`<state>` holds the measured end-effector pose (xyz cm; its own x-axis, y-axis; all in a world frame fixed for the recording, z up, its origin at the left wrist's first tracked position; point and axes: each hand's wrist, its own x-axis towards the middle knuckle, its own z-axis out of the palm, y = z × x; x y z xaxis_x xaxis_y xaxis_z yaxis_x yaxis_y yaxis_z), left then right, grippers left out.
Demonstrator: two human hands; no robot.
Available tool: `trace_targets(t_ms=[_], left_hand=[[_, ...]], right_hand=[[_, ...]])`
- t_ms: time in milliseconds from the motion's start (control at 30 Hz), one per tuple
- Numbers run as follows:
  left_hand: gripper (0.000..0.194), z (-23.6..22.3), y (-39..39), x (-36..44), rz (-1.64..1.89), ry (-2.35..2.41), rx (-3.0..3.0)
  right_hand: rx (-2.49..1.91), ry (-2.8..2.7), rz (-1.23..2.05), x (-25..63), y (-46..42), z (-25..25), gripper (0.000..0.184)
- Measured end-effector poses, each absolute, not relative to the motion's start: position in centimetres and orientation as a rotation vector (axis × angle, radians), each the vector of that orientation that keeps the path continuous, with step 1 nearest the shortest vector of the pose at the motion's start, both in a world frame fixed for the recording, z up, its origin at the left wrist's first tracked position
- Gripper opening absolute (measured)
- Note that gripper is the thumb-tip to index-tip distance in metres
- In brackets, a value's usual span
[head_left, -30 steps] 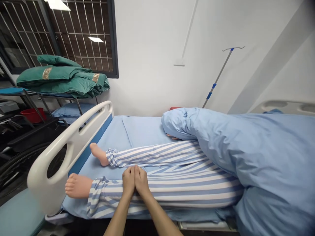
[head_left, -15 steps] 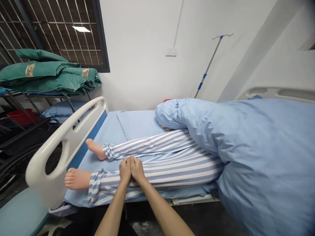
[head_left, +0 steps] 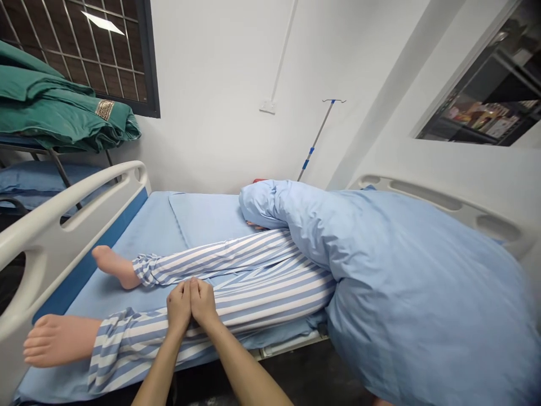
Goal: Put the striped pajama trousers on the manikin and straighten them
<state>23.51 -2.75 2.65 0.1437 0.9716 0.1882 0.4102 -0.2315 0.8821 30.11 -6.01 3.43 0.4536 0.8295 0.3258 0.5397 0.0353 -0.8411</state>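
Observation:
My left hand (head_left: pixel 179 307) and my right hand (head_left: pixel 203 303) are both closed into fists, side by side and touching each other. They are over the near shin of striped blue-and-white trousers (head_left: pixel 262 293); whether they rest on the cloth I cannot tell. No cloth looks pulled up around them, and nothing shows in their fingers. The trousers are on a lying figure with smooth, doll-like bare feet, the near foot (head_left: pixel 63 341) and the far foot (head_left: pixel 116 266). A light blue quilt (head_left: pixel 406 270) is heaped over the upper body and hides it.
The bed has a pale footboard (head_left: pixel 51 237) on the left and a headboard (head_left: pixel 456 211) at the right. Behind it stand a drip pole (head_left: pixel 316 140) and a wall. Green folded bedding (head_left: pixel 63 107) is piled at the left. The quilt hangs over the near edge.
The view has turned right and come nearer, so the bed sits further left and an interior window appears at the right. My fists stay together over the same shin.

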Motion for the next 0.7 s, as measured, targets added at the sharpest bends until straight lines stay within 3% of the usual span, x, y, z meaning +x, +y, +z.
trace_targets(t_ms=[400,700], left_hand=[[0.035,3.4,-3.2,23.8,0.984,1.376,1.863],[0.035,3.4,-3.6,24.3,0.878,1.409,1.93]], right_hand=[[-1.567,-1.22,0.316,32.0,-7.6,5.8,0.041],[-1.595,-1.19,0.349,33.3,-7.9,3.5,0.04]])
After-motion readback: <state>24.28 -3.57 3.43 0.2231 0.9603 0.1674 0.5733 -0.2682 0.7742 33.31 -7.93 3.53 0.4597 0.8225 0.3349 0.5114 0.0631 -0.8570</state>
